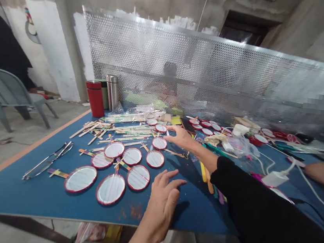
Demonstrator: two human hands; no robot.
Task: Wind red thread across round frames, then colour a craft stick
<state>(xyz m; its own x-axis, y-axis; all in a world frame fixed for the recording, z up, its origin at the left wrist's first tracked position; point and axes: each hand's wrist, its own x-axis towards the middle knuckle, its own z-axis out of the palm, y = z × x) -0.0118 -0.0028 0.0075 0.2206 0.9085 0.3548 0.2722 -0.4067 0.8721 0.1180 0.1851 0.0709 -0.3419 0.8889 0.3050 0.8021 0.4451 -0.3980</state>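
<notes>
On a blue painted tabletop point(37, 197), round red-rimmed white discs point(138, 177) on flat wooden craft sticks point(90, 129) are laid out. Just above one disc, the right hand point(182, 136) is held with its grip spread wide and empty; the left hand point(162, 200) is held near another, its grip also wide and empty.

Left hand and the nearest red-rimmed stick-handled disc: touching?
Apart: the head view shows blue tabletop between the left hand and the red-rimmed disc.

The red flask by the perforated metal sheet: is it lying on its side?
No, the red flask stands upright in front of the perforated metal sheet.
</notes>
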